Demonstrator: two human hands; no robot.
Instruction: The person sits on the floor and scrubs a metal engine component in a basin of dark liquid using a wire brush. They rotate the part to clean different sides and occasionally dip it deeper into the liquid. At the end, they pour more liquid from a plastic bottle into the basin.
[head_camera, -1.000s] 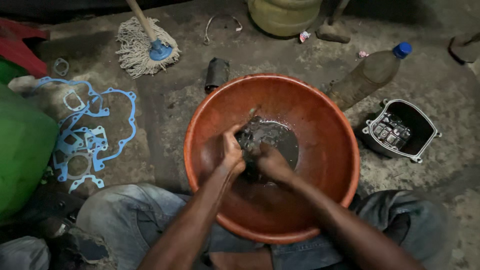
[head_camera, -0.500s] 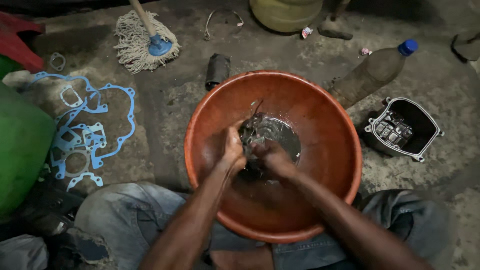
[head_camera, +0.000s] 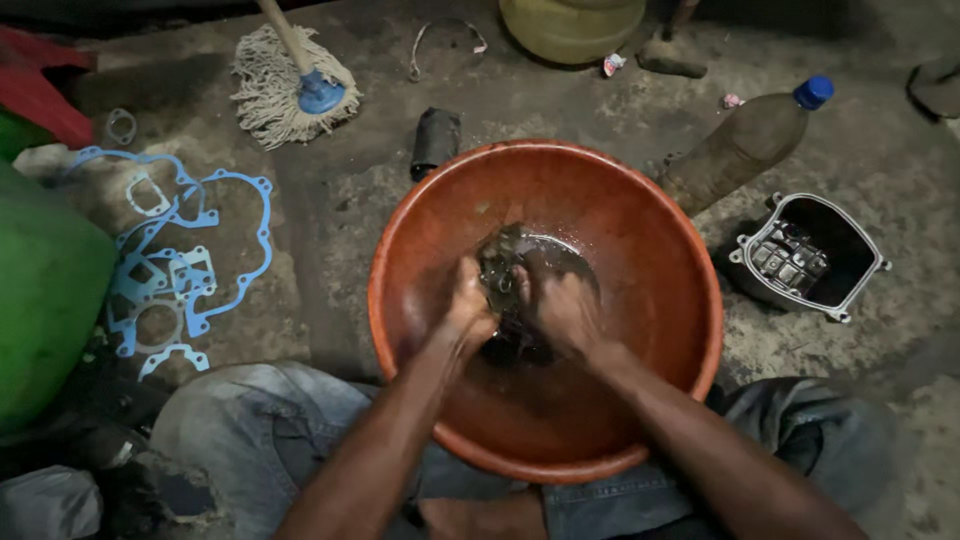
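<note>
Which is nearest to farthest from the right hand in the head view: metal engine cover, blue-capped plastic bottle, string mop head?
From the right hand:
1. Blue-capped plastic bottle, up and to its right.
2. Open metal engine cover, on the floor to its right; too close to the bottle to rank firmly.
3. String mop head, far upper left, clearly farthest.

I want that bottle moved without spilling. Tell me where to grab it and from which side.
Grip the plastic bottle around its wide body, just below the blue cap, coming from above. It lies tilted on the floor, cap end pointing away from the orange basin, so the upper side looks free, though its grimy surface may be slippery.
</note>
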